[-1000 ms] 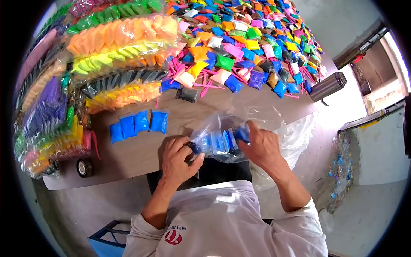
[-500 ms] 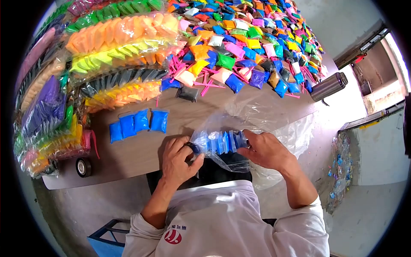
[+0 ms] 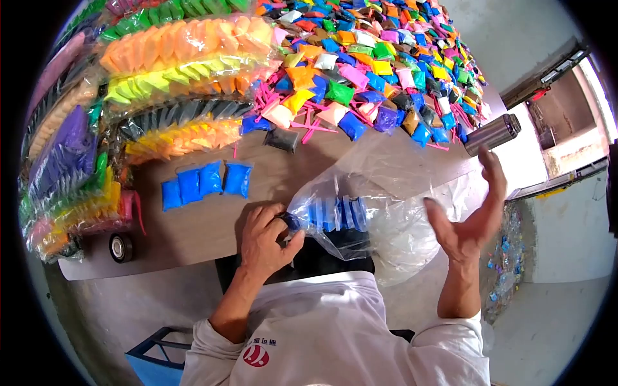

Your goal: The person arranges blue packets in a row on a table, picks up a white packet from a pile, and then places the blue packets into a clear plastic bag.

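At the table's front edge lies a clear plastic bag (image 3: 399, 170) with a row of blue packets (image 3: 336, 213) standing side by side inside it. My left hand (image 3: 265, 238) is closed on the bag's left end, where a dark blue bit shows between thumb and fingers. My right hand (image 3: 468, 225) is raised off to the right, its thumb and fingers spread, holding nothing. Several loose blue packets (image 3: 209, 178) lie on the table beyond my left hand.
Stacked bags of colored packets (image 3: 187, 48) fill the table's left side. A heap of loose colored packets (image 3: 386, 58) with pink sticks covers the back. A metal flask (image 3: 492, 134) lies at the right edge, and a tape roll (image 3: 120, 248) stands at front left.
My right hand has let go of the right end of the row of blue packets and moved right and up, opening. My left hand has stayed on the bag.
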Tool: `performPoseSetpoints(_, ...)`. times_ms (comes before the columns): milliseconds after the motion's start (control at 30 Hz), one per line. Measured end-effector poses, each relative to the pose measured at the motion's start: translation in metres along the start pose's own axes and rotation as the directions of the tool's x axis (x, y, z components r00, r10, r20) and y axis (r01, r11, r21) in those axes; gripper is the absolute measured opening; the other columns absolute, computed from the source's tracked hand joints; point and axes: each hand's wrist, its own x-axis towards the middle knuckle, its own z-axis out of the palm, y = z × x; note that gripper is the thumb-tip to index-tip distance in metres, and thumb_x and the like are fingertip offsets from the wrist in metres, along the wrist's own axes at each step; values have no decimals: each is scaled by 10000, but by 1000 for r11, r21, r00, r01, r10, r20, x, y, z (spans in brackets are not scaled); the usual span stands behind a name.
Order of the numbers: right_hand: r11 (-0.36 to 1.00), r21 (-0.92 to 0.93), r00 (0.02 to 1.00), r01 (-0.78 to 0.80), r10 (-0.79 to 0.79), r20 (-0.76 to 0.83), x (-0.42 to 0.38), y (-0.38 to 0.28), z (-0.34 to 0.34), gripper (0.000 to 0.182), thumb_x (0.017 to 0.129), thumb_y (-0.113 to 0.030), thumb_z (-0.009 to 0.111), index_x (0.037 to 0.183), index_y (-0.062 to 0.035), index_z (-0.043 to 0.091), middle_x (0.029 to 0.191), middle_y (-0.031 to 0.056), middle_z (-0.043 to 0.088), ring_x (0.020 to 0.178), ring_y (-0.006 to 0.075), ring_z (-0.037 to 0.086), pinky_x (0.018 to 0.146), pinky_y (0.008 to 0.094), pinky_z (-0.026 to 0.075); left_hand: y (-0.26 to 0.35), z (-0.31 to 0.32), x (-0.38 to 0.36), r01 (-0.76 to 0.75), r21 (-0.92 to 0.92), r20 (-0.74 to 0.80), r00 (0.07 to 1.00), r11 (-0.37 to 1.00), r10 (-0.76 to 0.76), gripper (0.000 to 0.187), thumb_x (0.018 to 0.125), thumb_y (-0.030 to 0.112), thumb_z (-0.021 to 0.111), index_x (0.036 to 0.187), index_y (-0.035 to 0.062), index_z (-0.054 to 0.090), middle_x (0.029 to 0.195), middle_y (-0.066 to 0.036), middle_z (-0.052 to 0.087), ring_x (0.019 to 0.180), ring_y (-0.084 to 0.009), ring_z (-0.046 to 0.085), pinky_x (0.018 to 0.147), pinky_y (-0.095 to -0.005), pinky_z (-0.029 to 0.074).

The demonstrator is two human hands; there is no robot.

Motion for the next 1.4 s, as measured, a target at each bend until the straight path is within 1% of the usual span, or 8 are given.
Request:
performPoseSetpoints(133, 961, -190, 788, -200, 273, 553, -38, 25, 11, 897, 756, -449, 828, 1412, 36, 456, 1289, 249, 605, 1200, 443, 565, 1029, 482, 448, -1, 0, 2, -26, 13, -5, 1000, 1000, 26, 272, 705, 208, 811, 694, 17, 618, 1087, -138, 655, 1002, -327, 604, 886, -423, 495)
performPoseSetpoints(200, 819, -226, 451, -528, 495, 742, -46, 50, 24, 671, 890, -319, 729, 1374, 60, 460, 1121, 222, 685, 1024, 413, 655, 915, 404, 522, -1, 1, 1, -29, 0, -14, 999, 1000, 29, 263, 705, 204, 810, 700, 13, 629, 1089, -142, 655, 994, -329, 601, 879, -420, 494)
performPoseSetpoints(633, 432, 546, 677, -717, 247, 694, -29, 70, 104, 435, 999, -128, 609, 1360, 69, 470, 1130, 150, 689, 1028, 201, 646, 936, 334, 502, -12, -16, 25, 108, -77, -3, 994, 991, -109, 261, 765, 122, 790, 683, -11, 581, 930, -143, 633, 831, -299, 611, 697, -382, 484)
performPoseSetpoints(933, 820, 507, 958, -266, 281, 47, 6, -10, 38, 424, 873, -5, 640, 1276, 92, 550, 1290, 249, 593, 1195, 265, 582, 1017, 403, 453, -15, -1, 19, 73, -9, -83, 994, 997, -73, 262, 746, 187, 810, 694, 12, 622, 1116, -151, 641, 1012, -342, 616, 887, -419, 499)
performPoseSetpoints(1033, 559, 815, 963, -157, -97, 252, -12, -68, 28, 140, 915, -44, 578, 990, 48, 652, 876, 165, 700, 807, 300, 708, 734, 382, 581, -12, -5, 19, 76, 17, -49, 996, 997, -75, 276, 776, 219, 786, 702, 16, 613, 1126, -175, 638, 1010, -362, 611, 873, -434, 512)
performPoseSetpoints(1133, 511, 824, 848, -244, -300, 437, -4, -142, 68, 263, 856, 64, 625, 1116, 29, 639, 1004, 200, 690, 860, 358, 694, 732, 381, 568, -27, 6, 16, -48, -10, -113, 993, 999, 46, 276, 819, 230, 760, 697, 29, 615, 1072, -182, 612, 972, -362, 587, 855, -454, 487)
performPoseSetpoints(1300, 856, 493, 842, -155, -146, 519, -3, -185, 182, 334, 853, 22, 561, 1187, 39, 560, 1179, 238, 598, 1107, 437, 565, 911, 444, 507, -21, 5, 2, 80, 29, -29, 996, 996, -79, 575, 925, 249, 626, 1419, 46, 412, 1378, -159, 528, 1301, -331, 466, 1118, -390, 357)
performPoseSetpoints(1400, 931, 322, 791, -173, -64, 609, 1, -188, 230, 348, 857, 13, 537, 1204, 29, 558, 1251, 230, 593, 1143, 442, 563, 953, 461, 495, -23, 2, 8, 33, 104, 102, 994, 994, -44, 606, 947, 259, 594, 1465, 53, 357, 1489, -128, 446, 1372, -252, 418, 1145, -362, 334)
